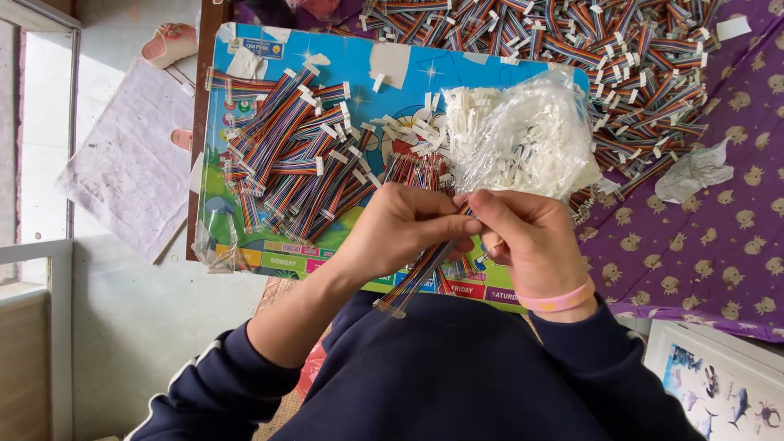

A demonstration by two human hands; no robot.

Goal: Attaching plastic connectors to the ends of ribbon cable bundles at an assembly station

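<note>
My left hand [404,229] and my right hand [527,237] meet over the near edge of a colourful printed board [408,82]. Both grip one flat multicoloured ribbon cable [416,278], which slants down toward my chest. My right fingers pinch its upper end near the left thumb. Just beyond my hands lies a clear plastic bag of small white connectors [523,139]. A pile of finished ribbon cables with white ends [294,155] covers the board's left half.
A much larger heap of ribbon cables [621,57] lies on the purple patterned cloth [719,237] at the back right. A crumpled clear bag [694,171] rests on the cloth. A white mat [122,163] and a slipper [167,41] are on the floor at left.
</note>
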